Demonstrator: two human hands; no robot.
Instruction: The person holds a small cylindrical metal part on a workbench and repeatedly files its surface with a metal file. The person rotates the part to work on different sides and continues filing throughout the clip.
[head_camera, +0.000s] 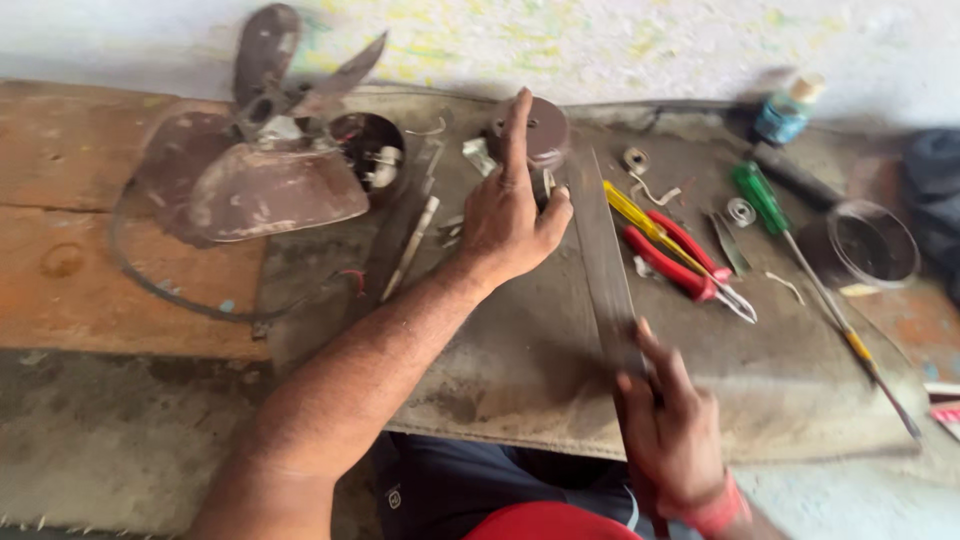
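fan blades (270, 150) lie left of the file (600, 260), pliers (680, 260) seemingly right.

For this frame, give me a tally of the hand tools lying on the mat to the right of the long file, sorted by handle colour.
Red-handled pliers: 1
Yellow-handled screwdriver: 1
Green-handled screwdriver: 1
Total: 3

The long flat file itself is in the right hand; the left hand rests on a small round brown part.

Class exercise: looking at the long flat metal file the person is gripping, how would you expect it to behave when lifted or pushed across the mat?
The long flat file looks like solid metal, so probably stiff and heavy for its width. Its flat faces suggest sliding rather than rolling. Held near one end by the right hand, the far end may dip.
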